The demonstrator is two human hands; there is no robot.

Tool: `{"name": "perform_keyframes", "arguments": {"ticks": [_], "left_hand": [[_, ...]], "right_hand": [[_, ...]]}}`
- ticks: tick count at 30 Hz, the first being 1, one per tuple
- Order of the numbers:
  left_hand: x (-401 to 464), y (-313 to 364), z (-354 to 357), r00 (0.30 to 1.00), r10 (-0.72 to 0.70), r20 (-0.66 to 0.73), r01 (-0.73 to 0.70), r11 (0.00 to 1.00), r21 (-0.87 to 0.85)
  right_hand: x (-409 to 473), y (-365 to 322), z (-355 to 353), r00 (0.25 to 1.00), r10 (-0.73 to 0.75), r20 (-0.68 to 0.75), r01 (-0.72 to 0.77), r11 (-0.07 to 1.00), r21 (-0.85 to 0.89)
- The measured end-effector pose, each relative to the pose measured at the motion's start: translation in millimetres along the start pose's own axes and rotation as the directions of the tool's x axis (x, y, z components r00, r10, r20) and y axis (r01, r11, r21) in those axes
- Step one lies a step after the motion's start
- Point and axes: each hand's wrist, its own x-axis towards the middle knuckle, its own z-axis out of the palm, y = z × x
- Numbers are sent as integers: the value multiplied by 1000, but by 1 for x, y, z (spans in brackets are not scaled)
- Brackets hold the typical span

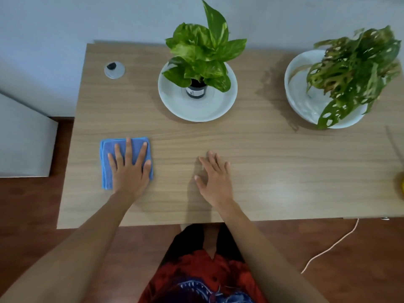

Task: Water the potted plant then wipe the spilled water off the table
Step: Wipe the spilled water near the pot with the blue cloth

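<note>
A folded blue cloth (109, 154) lies on the wooden table (273, 171) at the near left. My left hand (129, 169) rests flat on it with fingers spread. To its right, my right hand (215, 178) lies flat on the bare tabletop, fingers apart, holding nothing. A green leafy potted plant (203, 49) in a small dark pot stands in a white bowl (196, 110) at the back centre. No spilled water can be made out on the wood.
A second plant with holed leaves (354, 71) sits in a white bowl (299, 99) at the back right. A small clear lid with a dark knob (114, 69) lies back left. A yellow object (401, 186) shows at the right edge. A cord (328, 250) trails on the floor.
</note>
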Motion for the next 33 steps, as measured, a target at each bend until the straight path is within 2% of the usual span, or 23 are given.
{"name": "perform_keyframes", "arguments": {"ticks": [3, 5, 9, 14, 16, 20, 27, 33], "left_hand": [[21, 27, 3, 998, 61, -18, -61, 998, 25], [26, 52, 8, 995, 101, -4, -101, 994, 42], [26, 108, 20, 979, 203, 11, -203, 977, 63], [16, 211, 35, 924, 380, 42, -382, 922, 61], [19, 250, 39, 923, 379, 66, -383, 922, 53], [40, 304, 46, 955, 292, 62, -294, 955, 33], [108, 366, 45, 963, 264, 50, -267, 960, 79], [173, 397, 43, 955, 296, -15, -295, 953, 74]], "right_hand": [[-4, 7, 0, 987, 38, -154, -17, 991, 134], [-9, 21, -4, 954, 95, -285, -40, 981, 192], [-13, 62, -23, 891, 156, -427, -79, 978, 191], [-16, 121, -57, 833, 272, -482, -216, 961, 170], [-17, 145, -70, 815, 306, -491, -257, 952, 167], [-16, 191, -94, 805, 373, -462, -333, 928, 169], [-18, 234, -97, 859, 178, -481, -191, 981, 21], [-19, 236, -97, 857, 169, -487, -152, 986, 75]]}}
